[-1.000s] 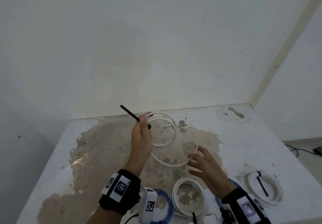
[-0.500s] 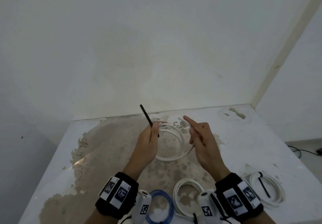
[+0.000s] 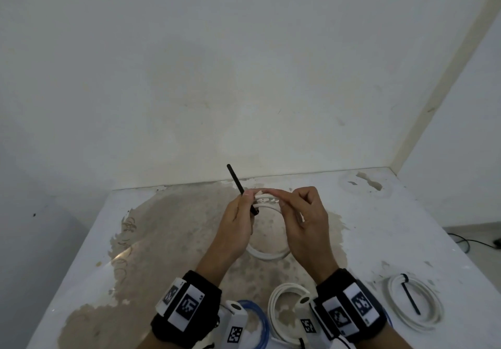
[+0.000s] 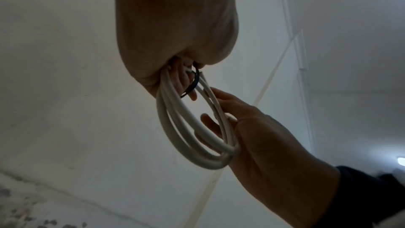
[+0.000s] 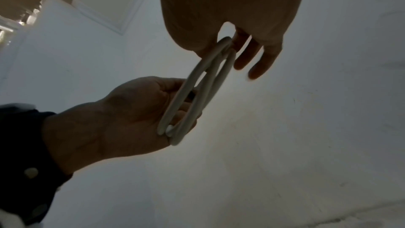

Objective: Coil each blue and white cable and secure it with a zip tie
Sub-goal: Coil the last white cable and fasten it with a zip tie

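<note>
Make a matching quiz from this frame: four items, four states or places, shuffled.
Items:
1. black zip tie
2. white coil in the hands
3. blue coil
4. tied white coil

States or places:
A. lying on the table at the far right, already bound with a black tie
B. held up off the table by both hands
C. pinched in the left hand, its tail pointing up
D. on the table's near edge, between the two wrists

Pairs: 1-C, 2-B, 3-D, 4-A
</note>
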A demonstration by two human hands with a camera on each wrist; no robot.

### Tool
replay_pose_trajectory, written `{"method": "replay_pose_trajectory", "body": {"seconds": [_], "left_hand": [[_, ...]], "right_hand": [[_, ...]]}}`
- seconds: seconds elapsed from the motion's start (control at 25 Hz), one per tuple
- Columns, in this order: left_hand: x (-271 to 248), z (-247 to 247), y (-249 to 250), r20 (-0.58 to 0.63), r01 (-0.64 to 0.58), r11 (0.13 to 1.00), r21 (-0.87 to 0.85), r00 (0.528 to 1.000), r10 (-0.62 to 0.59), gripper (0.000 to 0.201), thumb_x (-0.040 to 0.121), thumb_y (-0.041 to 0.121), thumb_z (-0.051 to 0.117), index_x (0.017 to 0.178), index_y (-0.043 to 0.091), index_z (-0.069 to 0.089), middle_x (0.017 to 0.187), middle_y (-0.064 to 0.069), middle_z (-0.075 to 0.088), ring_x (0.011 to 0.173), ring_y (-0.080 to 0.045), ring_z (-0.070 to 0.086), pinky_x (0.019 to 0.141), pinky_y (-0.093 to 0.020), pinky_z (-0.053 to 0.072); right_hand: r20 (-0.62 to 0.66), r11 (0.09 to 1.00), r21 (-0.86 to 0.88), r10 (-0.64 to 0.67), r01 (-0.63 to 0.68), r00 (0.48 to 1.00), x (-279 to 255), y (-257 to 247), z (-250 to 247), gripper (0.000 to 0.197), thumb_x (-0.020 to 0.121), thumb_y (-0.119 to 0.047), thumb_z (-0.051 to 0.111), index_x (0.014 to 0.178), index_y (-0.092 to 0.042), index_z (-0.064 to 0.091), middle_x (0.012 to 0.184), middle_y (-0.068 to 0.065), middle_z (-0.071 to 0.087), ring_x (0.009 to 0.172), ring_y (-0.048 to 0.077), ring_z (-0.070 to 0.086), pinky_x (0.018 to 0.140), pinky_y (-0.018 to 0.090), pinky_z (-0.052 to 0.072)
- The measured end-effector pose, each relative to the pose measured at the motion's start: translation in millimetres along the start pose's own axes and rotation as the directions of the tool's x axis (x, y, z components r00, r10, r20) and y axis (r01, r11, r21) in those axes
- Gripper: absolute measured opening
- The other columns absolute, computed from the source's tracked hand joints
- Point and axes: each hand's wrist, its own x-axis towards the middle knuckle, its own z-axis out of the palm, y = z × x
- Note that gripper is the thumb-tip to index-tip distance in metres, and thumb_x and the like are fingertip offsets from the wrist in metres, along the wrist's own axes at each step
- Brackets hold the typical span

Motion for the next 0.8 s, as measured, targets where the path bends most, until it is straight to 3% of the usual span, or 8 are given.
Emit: {"method": "replay_pose_trajectory", "body": {"seconds": [0.04, 0.12, 0.2, 0.28, 0.36, 0.48, 0.6, 0.8], "left_hand": [[-1.6, 1.7, 1.7, 0.010, -0.041, 0.999, 0.018, 0.999, 0.041, 0.041, 0.107, 0.026, 0.024, 0.113, 0.018, 0.064, 0.053, 0.006, 0.046, 0.047, -0.011, 0.040, 0.047, -0.014, 0.032], [-5.6, 6.0, 4.7, 0.037, -0.094, 0.995, 0.028, 0.995, 0.093, 0.039, 0.107, 0.024, 0.025, 0.117, 0.017, 0.062, 0.072, -0.001, 0.050, 0.064, -0.019, 0.042, 0.049, -0.019, 0.034], [-7.8, 10.0, 1.6, 0.052, -0.115, 0.991, 0.063, 0.992, 0.112, 0.036, 0.106, 0.025, 0.028, 0.118, 0.016, 0.061, 0.060, 0.010, 0.054, 0.055, -0.007, 0.047, 0.053, -0.012, 0.037], [-7.6, 12.2, -3.0, 0.044, -0.136, 0.984, 0.113, 0.990, 0.132, 0.034, 0.106, 0.026, 0.031, 0.116, 0.016, 0.061, 0.064, 0.024, 0.061, 0.060, 0.008, 0.055, 0.058, -0.008, 0.041], [-7.5, 12.4, -8.2, 0.036, -0.183, 0.970, 0.160, 0.983, 0.180, 0.036, 0.105, 0.032, 0.031, 0.118, 0.019, 0.062, 0.085, 0.020, 0.067, 0.078, 0.006, 0.062, 0.071, -0.012, 0.047], [-9.1, 11.4, -13.3, 0.053, -0.250, 0.946, 0.206, 0.968, 0.244, 0.037, 0.105, 0.034, 0.031, 0.120, 0.019, 0.061, 0.108, 0.008, 0.068, 0.103, -0.009, 0.064, 0.088, -0.026, 0.051], [-10.0, 10.9, -13.1, 0.086, -0.317, 0.916, 0.245, 0.949, 0.305, 0.034, 0.104, 0.028, 0.032, 0.119, 0.017, 0.061, 0.109, 0.006, 0.066, 0.103, -0.011, 0.063, 0.089, -0.028, 0.051], [-8.4, 11.4, -16.7, 0.157, -0.360, 0.890, 0.279, 0.932, 0.328, 0.034, 0.104, 0.029, 0.033, 0.122, 0.017, 0.060, 0.113, 0.005, 0.065, 0.106, -0.009, 0.062, 0.091, -0.030, 0.051]], "right_hand": [[0.007, 0.999, 0.033, -0.009, 0.009, 1.000, -0.8, 0.4, 0.4, 0.033, 0.098, -0.008, 0.052, 0.121, -0.023, 0.072, 0.095, -0.003, 0.044, 0.074, 0.014, 0.052, 0.059, 0.029, 0.050], [-0.013, 0.998, 0.049, -0.042, 0.043, 0.999, -1.0, -1.8, 0.8, 0.033, 0.099, -0.007, 0.050, 0.121, -0.021, 0.071, 0.098, -0.004, 0.043, 0.060, 0.003, 0.046, 0.051, 0.017, 0.040], [-0.040, 0.997, 0.031, -0.062, 0.064, 0.997, -1.6, -5.5, 1.8, 0.032, 0.100, -0.012, 0.046, 0.121, -0.018, 0.070, 0.099, -0.002, 0.042, 0.054, 0.000, 0.040, 0.053, 0.008, 0.033], [-0.045, 0.999, 0.008, -0.045, 0.045, 0.998, -3.9, -10.6, 3.6, 0.036, 0.101, -0.021, 0.041, 0.125, -0.016, 0.067, 0.103, 0.000, 0.043, 0.061, -0.001, 0.047, 0.058, 0.007, 0.038], [-0.032, 1.000, -0.014, -0.006, 0.006, 0.999, -7.4, -13.8, 4.4, 0.040, 0.101, -0.028, 0.038, 0.131, -0.014, 0.060, 0.107, 0.001, 0.044, 0.082, -0.002, 0.055, 0.069, 0.006, 0.043], [0.036, 0.993, 0.083, 0.087, -0.089, 0.996, -12.6, -15.6, 3.5, 0.037, 0.102, -0.036, 0.035, 0.133, -0.022, 0.052, 0.113, -0.003, 0.057, 0.100, 0.003, 0.060, 0.080, 0.012, 0.049], [0.115, 0.974, 0.156, 0.149, -0.166, 0.982, -11.4, -14.9, 2.0, 0.034, 0.103, -0.039, 0.040, 0.130, -0.026, 0.056, 0.109, -0.011, 0.069, 0.099, 0.009, 0.069, 0.081, 0.022, 0.055], [0.083, 0.947, 0.275, 0.147, -0.164, 0.986, -9.4, -18.2, 1.7, 0.018, 0.103, -0.018, 0.050, 0.111, -0.019, 0.066, 0.103, -0.009, 0.071, 0.098, 0.013, 0.069, 0.079, 0.030, 0.058]]}}
